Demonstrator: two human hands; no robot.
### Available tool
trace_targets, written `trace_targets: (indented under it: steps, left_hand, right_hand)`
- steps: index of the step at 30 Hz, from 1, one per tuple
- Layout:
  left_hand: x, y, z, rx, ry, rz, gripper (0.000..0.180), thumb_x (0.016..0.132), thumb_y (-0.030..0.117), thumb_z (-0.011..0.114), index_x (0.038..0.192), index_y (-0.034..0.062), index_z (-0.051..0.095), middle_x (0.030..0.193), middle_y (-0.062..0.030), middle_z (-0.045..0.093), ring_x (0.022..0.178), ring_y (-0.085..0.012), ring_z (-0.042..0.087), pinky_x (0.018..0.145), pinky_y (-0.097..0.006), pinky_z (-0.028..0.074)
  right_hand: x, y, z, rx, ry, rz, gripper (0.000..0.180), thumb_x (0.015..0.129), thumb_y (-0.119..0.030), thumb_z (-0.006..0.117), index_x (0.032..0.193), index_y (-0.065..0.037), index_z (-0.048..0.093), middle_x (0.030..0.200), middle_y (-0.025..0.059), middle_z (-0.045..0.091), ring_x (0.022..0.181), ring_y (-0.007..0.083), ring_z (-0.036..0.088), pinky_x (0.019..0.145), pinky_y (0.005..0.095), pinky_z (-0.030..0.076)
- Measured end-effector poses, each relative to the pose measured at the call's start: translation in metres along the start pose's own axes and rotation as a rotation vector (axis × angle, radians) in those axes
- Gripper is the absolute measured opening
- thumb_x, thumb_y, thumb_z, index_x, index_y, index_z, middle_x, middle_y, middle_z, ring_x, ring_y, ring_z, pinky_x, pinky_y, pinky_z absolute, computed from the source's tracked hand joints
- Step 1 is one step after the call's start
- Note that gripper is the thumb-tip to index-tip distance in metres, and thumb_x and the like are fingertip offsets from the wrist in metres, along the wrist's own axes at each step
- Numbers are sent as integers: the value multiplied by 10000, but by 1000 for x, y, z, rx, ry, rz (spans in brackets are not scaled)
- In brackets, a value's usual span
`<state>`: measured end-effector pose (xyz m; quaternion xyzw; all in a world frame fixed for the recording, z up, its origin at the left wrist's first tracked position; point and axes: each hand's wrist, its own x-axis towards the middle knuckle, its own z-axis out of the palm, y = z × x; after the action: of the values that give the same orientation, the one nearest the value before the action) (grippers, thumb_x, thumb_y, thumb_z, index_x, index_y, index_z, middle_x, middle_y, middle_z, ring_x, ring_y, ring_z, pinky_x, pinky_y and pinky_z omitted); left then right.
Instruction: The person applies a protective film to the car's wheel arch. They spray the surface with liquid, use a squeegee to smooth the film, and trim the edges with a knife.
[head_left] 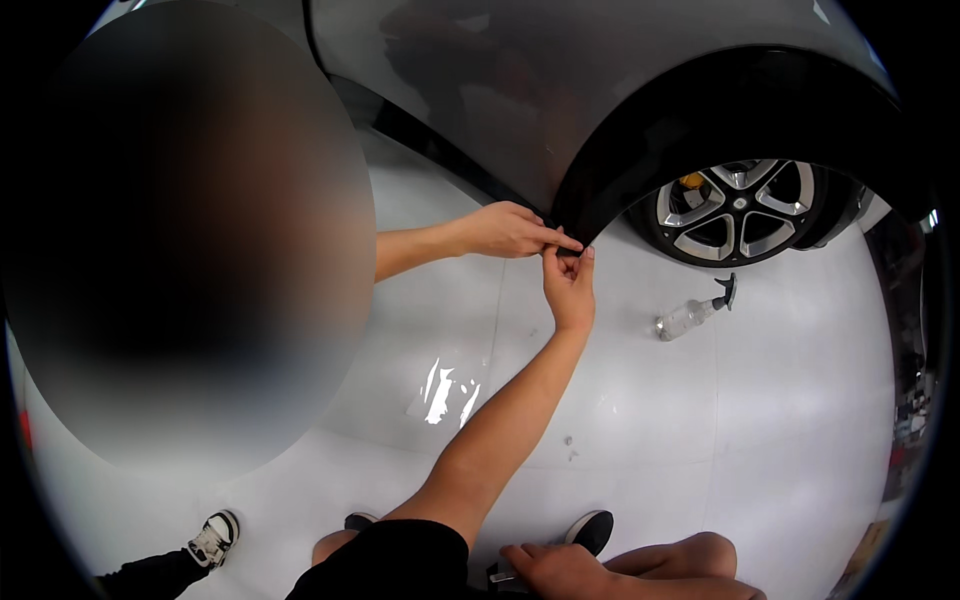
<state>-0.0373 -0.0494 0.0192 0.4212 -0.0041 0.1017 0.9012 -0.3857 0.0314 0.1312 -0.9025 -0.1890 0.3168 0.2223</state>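
Head view: left hand [569,288] reaches up from below, fingertips [574,258] pinched together on lower end of black wheel-arch trim [600,190]. Trim tip lies directly above fingers; its long axis curves up and rightward over wheel [738,210]. Co-worker's hand [512,230] comes in from left, pinching same tip from above, touching left hand's fingertips. Right hand [556,570] low at bottom edge, well apart, fingers curled; whether it grips anything cannot be told. Spray bottle [690,318] lies on floor [760,420] right of left hand.

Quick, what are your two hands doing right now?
Left hand: pinching the black wheel-arch trim edge.
Right hand: low by the shoe, grip cannot be told.
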Motion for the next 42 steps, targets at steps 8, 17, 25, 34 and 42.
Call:
trace_targets:
  steps: [8, 17, 25, 34, 42]
  left_hand:
    - [0, 2, -2, 56, 3, -18, 553, 990, 111, 718, 1478, 21, 473, 777, 57, 457, 706, -43, 427, 694, -185, 400]
    - [3, 2, -10, 88, -49, -25, 543, 990, 120, 720, 1470, 28, 482, 767, 57, 457, 696, -47, 420, 687, -189, 395]
    - [7, -4, -12, 110, -38, 19, 553, 978, 145, 743, 1458, 25, 495, 739, 55, 434, 684, -52, 415, 679, -194, 398]
    - [-12, -15, -5, 133, 106, 16, 236, 976, 117, 725, 1121, 29, 561, 728, 46, 450, 655, -57, 426, 637, -218, 409]
    - [-66, -71, -77, 748, -743, -273, 266, 976, 261, 698, 957, 11, 609, 827, -112, 679, 737, -207, 629, 700, -355, 514]
  right_hand:
    - [-1, 0, -4, 1, -35, 4, 267, 962, -146, 527, 1203, -33, 546, 949, 167, 664, 794, 370, 699, 639, 485, 557]
    - [-3, 1, -3, -14, -39, -10, 280, 957, -145, 533, 1210, -25, 548, 954, 172, 664, 806, 367, 700, 640, 481, 560]
    - [-3, 2, -1, -18, 1, -30, 309, 948, -153, 541, 1227, -20, 557, 943, 173, 670, 773, 364, 702, 623, 479, 559]
    - [-1, 3, -1, -38, -30, -19, 311, 967, -163, 533, 1246, -29, 561, 944, 182, 673, 741, 367, 704, 596, 483, 554]
    - [5, 1, 2, -55, -47, -59, 296, 973, -132, 511, 1248, -29, 552, 946, 182, 669, 749, 377, 702, 589, 493, 555]
